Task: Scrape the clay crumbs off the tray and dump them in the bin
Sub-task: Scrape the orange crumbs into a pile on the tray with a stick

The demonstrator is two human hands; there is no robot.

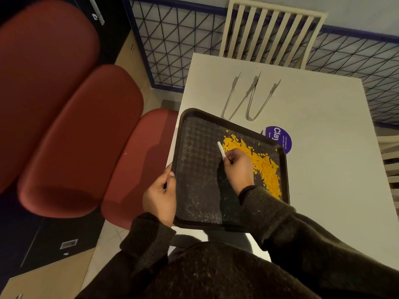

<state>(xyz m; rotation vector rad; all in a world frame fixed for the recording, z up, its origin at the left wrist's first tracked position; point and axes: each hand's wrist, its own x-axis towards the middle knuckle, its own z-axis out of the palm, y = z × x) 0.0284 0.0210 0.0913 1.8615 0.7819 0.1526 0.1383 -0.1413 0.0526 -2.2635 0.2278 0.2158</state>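
Observation:
A dark textured tray lies at the left edge of the white table, overhanging it a little. Orange clay crumbs are heaped in a band along the tray's right side. My left hand grips the tray's left rim. My right hand is over the middle of the tray, fingers closed on a thin white scraper whose tip points up-left, just left of the crumb pile. Pale dusty streaks cover the tray's left part.
Two metal tongs lie on the table beyond the tray. A purple round "Clay" sticker peeks out behind the tray's far right corner. Red cushioned seats stand left of the table, a slatted chair at its far end. No bin shows.

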